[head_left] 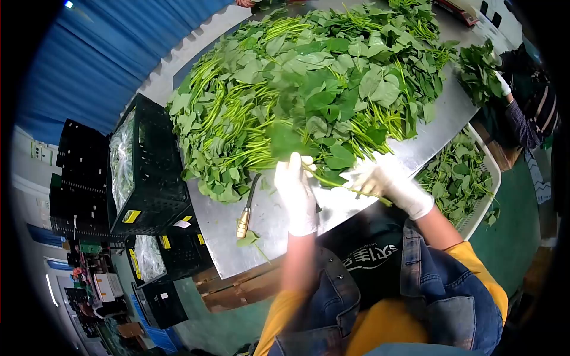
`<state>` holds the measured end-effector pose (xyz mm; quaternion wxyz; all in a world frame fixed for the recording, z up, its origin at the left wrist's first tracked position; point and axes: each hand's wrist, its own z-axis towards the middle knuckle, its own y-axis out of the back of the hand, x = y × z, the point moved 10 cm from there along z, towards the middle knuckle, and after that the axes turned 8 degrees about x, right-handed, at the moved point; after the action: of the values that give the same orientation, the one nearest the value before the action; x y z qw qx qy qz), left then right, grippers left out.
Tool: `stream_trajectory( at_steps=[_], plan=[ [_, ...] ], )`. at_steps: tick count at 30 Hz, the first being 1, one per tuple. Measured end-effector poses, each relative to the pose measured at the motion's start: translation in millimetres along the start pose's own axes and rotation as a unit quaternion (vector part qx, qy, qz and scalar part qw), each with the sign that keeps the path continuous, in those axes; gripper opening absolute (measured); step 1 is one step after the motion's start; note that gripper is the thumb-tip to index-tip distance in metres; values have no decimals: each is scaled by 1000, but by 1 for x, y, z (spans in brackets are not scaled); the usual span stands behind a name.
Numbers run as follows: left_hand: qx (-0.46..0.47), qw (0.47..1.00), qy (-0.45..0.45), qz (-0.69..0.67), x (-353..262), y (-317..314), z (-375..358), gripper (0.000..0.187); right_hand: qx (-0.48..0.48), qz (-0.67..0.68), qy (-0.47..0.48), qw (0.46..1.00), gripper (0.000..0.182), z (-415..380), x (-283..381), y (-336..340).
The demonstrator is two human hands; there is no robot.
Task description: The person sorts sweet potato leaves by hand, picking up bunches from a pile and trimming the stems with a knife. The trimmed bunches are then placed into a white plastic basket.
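Note:
My left hand [295, 191], in a white glove, pinches a green leafy stem [332, 183] near its leafy end, above the near edge of the metal table. Further along the same stem, my gloved right hand [385, 181] has its fingers bent around it, and the cut end sticks out below them. Beyond both hands spreads a large heap of leafy green stems [237, 124]. A curved knife [244, 221] with a wooden handle lies on the table left of my left hand, beside a loose leaf [248, 238].
A white basket [490, 172] of leafy greens stands at the right, below the metal table [217, 249]. Dark crates [155, 172] with plastic-wrapped contents are stacked on the left. At the upper right, another person's gloved hand [504, 86] is by a leafy bunch [478, 74].

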<state>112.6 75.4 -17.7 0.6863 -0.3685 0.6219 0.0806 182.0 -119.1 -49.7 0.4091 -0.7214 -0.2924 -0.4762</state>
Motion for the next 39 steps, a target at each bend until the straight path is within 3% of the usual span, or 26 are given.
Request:
stream_trajectory(
  at_steps=[1,2,3,4,5,6,8,9,11,13,14,15,17,18,19,21,22,23,24,25,27,29,33,35,37,39],
  plan=[
    [1,1000,0,0,-3,-2,-1,16,58,-77,61,993,33,10,-21,-20],
    [-24,1000,-14,10,-12,1,-5,17,108,-112,4,988,28,12,-42,-47],
    [-49,998,-28,21,-21,5,-10,17,119,-101,9,988,23,20,-54,-59],
    [-52,997,-44,-45,-26,8,-11,17,141,-124,20,982,22,23,-40,-71],
    [-44,995,-91,-21,-31,16,-12,18,163,-146,32,975,21,24,-22,-82],
    [8,997,-64,-48,-30,9,-15,20,163,-145,33,975,21,26,-3,-90],
    [58,995,-39,-76,-26,6,-27,22,206,-177,-115,956,21,25,-5,-101],
    [70,988,0,-135,-14,9,-32,24,207,-178,-116,955,21,28,-8,-97],
    [83,977,38,-194,1,16,-32,27,56,-186,54,979,21,42,18,-61],
    [-26,979,4,-204,1,52,-29,28,-215,-283,257,899,25,25,76,2],
    [-26,989,0,-148,-12,51,-31,35,-293,-448,244,808,26,26,81,23],
    [-25,989,0,-149,-17,46,-34,35,-360,-595,221,684,27,28,78,42],
    [25,998,-3,-56,-30,30,-32,42,-294,-666,132,673,23,55,45,77],
    [52,998,-4,-46,-27,24,-31,50,-305,-652,170,673,17,52,48,89],
    [59,998,-13,-32,-28,22,-29,50,-348,-567,266,697,12,28,79,89],
    [28,999,4,-33,-30,19,-35,50,-338,-504,381,697,13,-3,130,100],
    [27,999,4,-35,-24,27,-33,50,-339,-293,338,828,15,-15,145,113],
    [96,983,13,-156,-11,27,-29,48,-322,-64,273,904,17,-15,139,117],
    [165,947,23,-273,-7,18,-28,47,-356,-65,236,902,19,-12,131,127],
    [172,946,24,-274,-9,8,-28,47,-280,-372,332,820,21,-11,157,93],
    [56,980,112,-155,8,6,-25,49,-194,-120,200,953,21,14,103,97],
    [57,972,122,-192,22,4,-19,43,-171,-20,146,974,22,21,77,84],
    [89,976,117,-164,28,-1,-15,36,-69,51,110,990,26,27,53,50],
    [118,989,72,-42,26,-5,-11,32,-56,74,85,992,27,28,47,34],
    [103,987,101,-69,28,-15,-12,30,-14,58,65,996,28,26,49,19],
    [151,986,65,-33,23,-27,-8,30,8,118,72,990,27,30,41,8]
  ],
)
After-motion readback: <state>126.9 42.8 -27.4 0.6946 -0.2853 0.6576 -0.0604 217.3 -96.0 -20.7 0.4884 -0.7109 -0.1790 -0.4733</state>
